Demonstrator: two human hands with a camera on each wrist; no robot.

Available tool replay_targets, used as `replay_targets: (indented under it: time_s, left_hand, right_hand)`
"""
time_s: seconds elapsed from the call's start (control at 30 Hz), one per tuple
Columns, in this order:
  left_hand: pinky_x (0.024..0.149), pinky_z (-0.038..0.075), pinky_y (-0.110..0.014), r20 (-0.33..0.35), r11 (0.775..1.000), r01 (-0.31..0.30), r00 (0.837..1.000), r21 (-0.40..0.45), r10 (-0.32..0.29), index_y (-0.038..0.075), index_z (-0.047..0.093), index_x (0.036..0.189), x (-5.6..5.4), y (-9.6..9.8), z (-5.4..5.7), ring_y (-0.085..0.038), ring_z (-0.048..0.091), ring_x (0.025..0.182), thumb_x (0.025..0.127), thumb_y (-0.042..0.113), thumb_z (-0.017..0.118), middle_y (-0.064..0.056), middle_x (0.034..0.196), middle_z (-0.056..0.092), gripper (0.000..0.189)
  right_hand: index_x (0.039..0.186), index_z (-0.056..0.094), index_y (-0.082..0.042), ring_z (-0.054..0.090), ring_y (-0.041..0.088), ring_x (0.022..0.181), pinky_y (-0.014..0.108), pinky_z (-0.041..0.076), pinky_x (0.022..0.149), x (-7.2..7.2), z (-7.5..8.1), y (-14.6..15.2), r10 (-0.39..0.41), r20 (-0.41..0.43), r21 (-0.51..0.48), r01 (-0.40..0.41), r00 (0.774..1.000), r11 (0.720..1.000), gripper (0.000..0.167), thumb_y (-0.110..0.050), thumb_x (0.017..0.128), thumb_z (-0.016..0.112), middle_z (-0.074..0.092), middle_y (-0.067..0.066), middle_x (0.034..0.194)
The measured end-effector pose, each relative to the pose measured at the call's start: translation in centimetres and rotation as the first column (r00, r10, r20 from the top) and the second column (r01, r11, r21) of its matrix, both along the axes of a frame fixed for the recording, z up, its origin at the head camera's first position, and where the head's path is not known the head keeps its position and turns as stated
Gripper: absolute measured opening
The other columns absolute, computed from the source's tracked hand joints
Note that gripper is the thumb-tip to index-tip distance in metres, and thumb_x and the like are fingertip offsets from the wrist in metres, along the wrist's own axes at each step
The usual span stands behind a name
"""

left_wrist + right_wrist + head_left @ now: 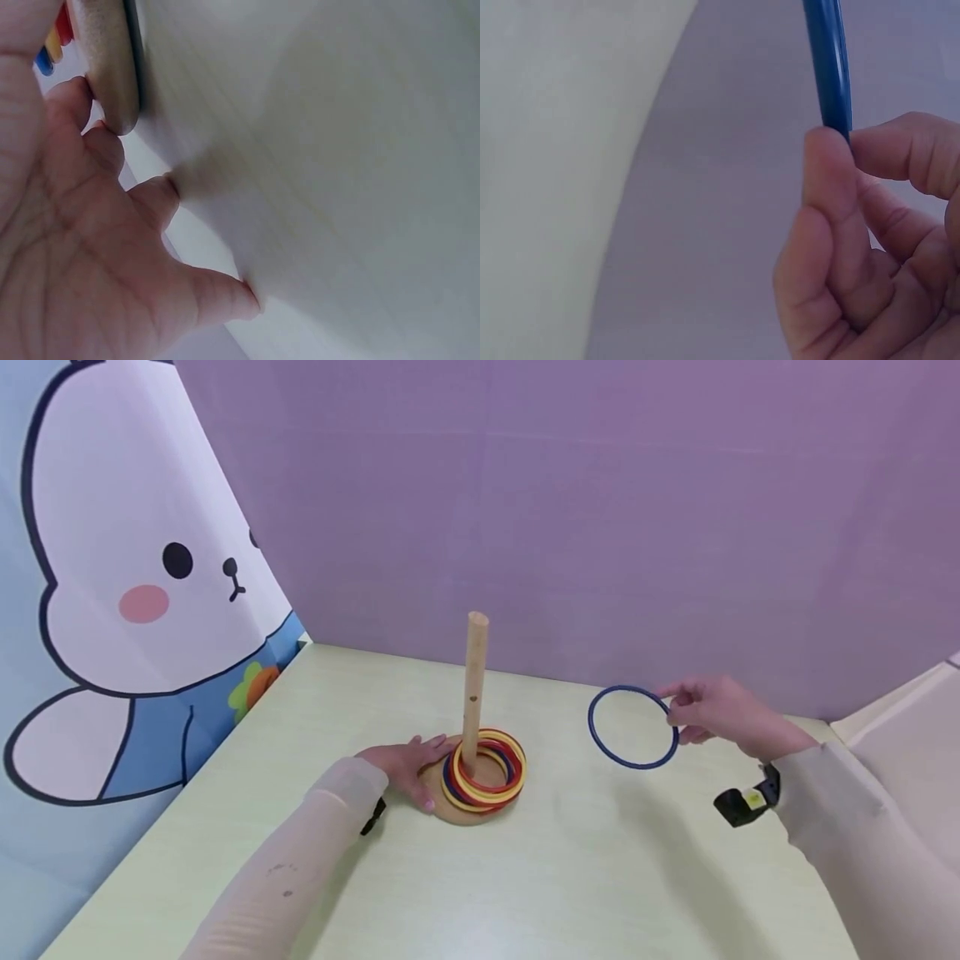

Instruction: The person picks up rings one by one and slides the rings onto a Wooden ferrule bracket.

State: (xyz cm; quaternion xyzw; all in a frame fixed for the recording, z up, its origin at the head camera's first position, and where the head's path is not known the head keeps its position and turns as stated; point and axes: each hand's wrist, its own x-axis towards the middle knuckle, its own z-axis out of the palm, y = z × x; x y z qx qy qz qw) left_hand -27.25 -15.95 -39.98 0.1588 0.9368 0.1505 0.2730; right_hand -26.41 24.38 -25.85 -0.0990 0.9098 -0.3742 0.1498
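Note:
My right hand (716, 710) pinches a blue ring (633, 766) by its right side, holding it up above the table. In the right wrist view the thumb and a finger meet on the ring (829, 67). My left hand (405, 768) lies with spread fingers at the left edge of a round wooden base (465, 817); the left wrist view shows fingertips against the base's rim (112, 82). From that base rises an upright wooden peg (474, 685). Several red, yellow and blue rings (517, 768) lie stacked loosely around the peg's foot.
The pale table (570, 877) runs back to a purple panel (570, 527). At the left hangs a cloth with a cartoon animal (112, 527). A pale panel (915, 752) borders the table's right side. Both wrists wear dark straps, the right one with a small black device (742, 806).

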Motion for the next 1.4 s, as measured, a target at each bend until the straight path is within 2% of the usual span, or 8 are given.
replay_targets:
  time_s: [0.2,0.4,0.57,0.7,0.97,1.1,1.23,1.4]
  left_hand:
    - [0.108,0.018,-0.062,0.007,1.0,-0.006,1.0,0.013,0.006,0.027,0.018,0.155,0.1,0.0,0.0,-0.033,0.005,0.145,0.073,0.039,0.082,0.003,0.161,0.01,0.105]
    - [0.108,0.019,-0.062,-0.005,1.0,-0.021,1.0,0.005,0.021,0.029,0.018,0.154,0.2,0.1,0.2,-0.032,0.007,0.145,0.072,0.04,0.082,0.004,0.16,0.011,0.105]
    - [0.109,0.018,-0.061,-0.01,0.999,-0.038,0.999,0.01,0.039,0.03,0.019,0.154,0.4,0.1,0.4,-0.031,0.007,0.146,0.071,0.039,0.083,0.005,0.16,0.012,0.105]
    - [0.109,0.016,-0.063,0.004,0.998,-0.054,0.999,0.027,0.054,0.031,0.02,0.154,0.6,0.2,0.4,-0.031,0.006,0.146,0.071,0.039,0.083,0.006,0.16,0.011,0.104]
    - [0.108,0.018,-0.064,0.001,0.998,-0.069,0.998,0.013,0.069,0.033,0.02,0.153,0.5,0.3,0.3,-0.03,0.007,0.146,0.071,0.041,0.082,0.005,0.16,0.012,0.103]
    - [0.108,0.018,-0.064,-0.006,0.998,-0.067,0.998,0.01,0.068,0.033,0.02,0.153,0.3,0.3,0.4,-0.029,0.007,0.146,0.071,0.041,0.082,0.006,0.16,0.011,0.103]
    - [0.108,0.018,-0.064,-0.009,0.998,-0.064,0.998,0.009,0.064,0.033,0.019,0.153,0.1,0.4,0.3,-0.029,0.006,0.146,0.072,0.042,0.081,0.007,0.16,0.011,0.103]
    - [0.107,0.018,-0.064,-0.001,0.996,-0.091,0.996,0.007,0.091,0.036,0.02,0.153,0.1,0.4,0.2,-0.027,0.007,0.146,0.072,0.043,0.081,0.008,0.16,0.011,0.102]
  right_hand:
    - [0.132,0.046,0.01,0.065,0.018,0.072,0.029,0.055,0.072,0.4,2.0,-1.2,-0.029,-0.07,-0.081,0.024,0.997,0.996,0.043,-0.005,0.093,0.055,0.062,0.006,0.09]
    - [0.136,0.044,0.006,0.063,0.014,0.073,0.025,0.055,0.072,0.7,3.7,-2.0,-0.104,-0.099,-0.178,0.085,0.99,0.98,0.045,-0.01,0.096,0.055,0.063,-0.004,0.087]
    - [0.138,0.044,0.002,0.063,0.013,0.073,0.024,0.054,0.073,1.0,4.9,-3.0,-0.172,-0.105,-0.289,0.136,0.979,0.948,0.047,-0.014,0.096,0.057,0.062,-0.008,0.087]
    - [0.137,0.046,0.0,0.063,0.014,0.073,0.024,0.054,0.074,1.2,5.6,-4.2,-0.198,-0.112,-0.361,0.146,0.974,0.921,0.047,-0.015,0.095,0.059,0.064,-0.006,0.087]
    - [0.129,0.054,-0.003,0.065,0.014,0.069,0.024,0.055,0.07,1.5,6.1,-6.6,-0.266,-0.138,-0.493,0.167,0.954,0.854,0.038,-0.014,0.093,0.063,0.066,-0.005,0.085]
    - [0.129,0.054,-0.003,0.064,0.014,0.067,0.024,0.055,0.069,1.4,6.4,-7.8,-0.273,-0.149,-0.529,0.157,0.95,0.834,0.039,-0.013,0.093,0.063,0.065,-0.003,0.085]
    - [0.129,0.056,-0.004,0.065,0.016,0.069,0.025,0.055,0.071,1.3,6.7,-9.2,-0.26,-0.166,-0.534,0.135,0.951,0.835,0.037,-0.013,0.093,0.063,0.067,-0.001,0.087]
    - [0.128,0.058,-0.005,0.066,0.017,0.071,0.027,0.055,0.075,0.9,6.7,-11.2,-0.246,-0.185,-0.517,0.118,0.952,0.848,0.035,-0.012,0.093,0.062,0.066,0.002,0.09]
